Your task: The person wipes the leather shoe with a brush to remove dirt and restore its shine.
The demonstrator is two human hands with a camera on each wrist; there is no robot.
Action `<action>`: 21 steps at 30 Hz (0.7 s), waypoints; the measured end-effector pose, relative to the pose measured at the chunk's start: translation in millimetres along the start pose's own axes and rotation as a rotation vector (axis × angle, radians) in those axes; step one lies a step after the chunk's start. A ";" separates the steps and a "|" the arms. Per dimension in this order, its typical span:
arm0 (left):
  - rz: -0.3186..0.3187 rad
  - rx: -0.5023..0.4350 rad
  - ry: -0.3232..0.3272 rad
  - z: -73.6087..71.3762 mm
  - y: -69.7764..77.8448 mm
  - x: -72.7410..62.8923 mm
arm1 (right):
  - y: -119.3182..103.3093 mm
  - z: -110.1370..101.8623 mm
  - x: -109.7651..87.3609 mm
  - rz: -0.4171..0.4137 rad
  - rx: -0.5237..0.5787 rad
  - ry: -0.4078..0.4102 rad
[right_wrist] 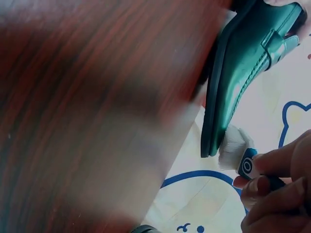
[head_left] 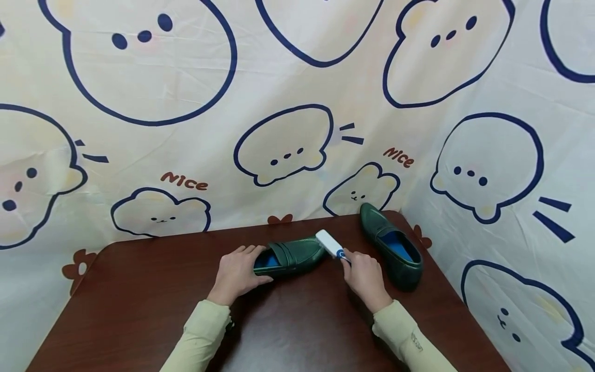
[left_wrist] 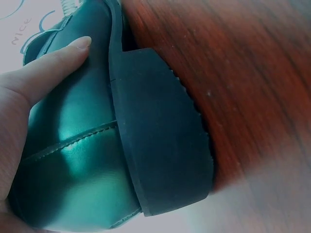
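A dark green loafer (head_left: pixel 297 257) with a blue insole lies on the table, its toe pointing right. My left hand (head_left: pixel 238 272) grips it round the heel; in the left wrist view the thumb lies along the side of the loafer (left_wrist: pixel 82 145), above the black heel block. My right hand (head_left: pixel 365 276) holds a white-headed brush (head_left: pixel 329 243) by its handle. Seen from the right wrist, the pale bristles of the brush (right_wrist: pixel 233 148) are right at the loafer's toe (right_wrist: pixel 221 138). The fingers of the right hand (right_wrist: pixel 279 187) curl round the dark handle.
A second green loafer (head_left: pixel 391 248) stands at the right of the brown wooden table (head_left: pixel 288 330), toe toward the back. A pale cloth (head_left: pixel 288 82) printed with blue-outlined cartoon faces hangs behind the table and along its right side.
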State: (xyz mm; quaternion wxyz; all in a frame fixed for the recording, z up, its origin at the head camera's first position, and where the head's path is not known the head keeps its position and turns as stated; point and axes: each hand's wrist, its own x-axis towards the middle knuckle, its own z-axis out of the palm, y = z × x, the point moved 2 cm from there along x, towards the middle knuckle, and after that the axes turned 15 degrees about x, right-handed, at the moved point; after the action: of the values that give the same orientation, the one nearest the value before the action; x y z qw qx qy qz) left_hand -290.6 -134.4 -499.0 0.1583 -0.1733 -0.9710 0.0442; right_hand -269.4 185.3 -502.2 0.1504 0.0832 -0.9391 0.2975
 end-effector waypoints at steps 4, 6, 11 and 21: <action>-0.011 -0.005 0.016 -0.4 1.2 0.1 | -1.1 -1.4 0.6 -0.024 0.018 -0.005; -0.013 -0.013 0.017 0.3 2.2 0.1 | -3.6 -1.2 -1.6 -0.036 0.056 -0.008; -0.015 -0.023 0.025 2.1 2.9 -0.7 | -21.3 3.1 -9.8 -0.046 0.242 -0.106; -0.005 -0.015 0.000 1.3 1.1 1.0 | -33.7 19.2 -11.3 -0.015 0.310 -0.184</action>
State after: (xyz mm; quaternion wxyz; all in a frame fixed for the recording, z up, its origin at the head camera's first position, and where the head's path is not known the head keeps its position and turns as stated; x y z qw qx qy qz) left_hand -291.5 -133.1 -500.1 0.1569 -0.1723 -0.9718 0.0365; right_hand -255.0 147.6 -502.9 0.0512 0.1391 -0.8912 0.4286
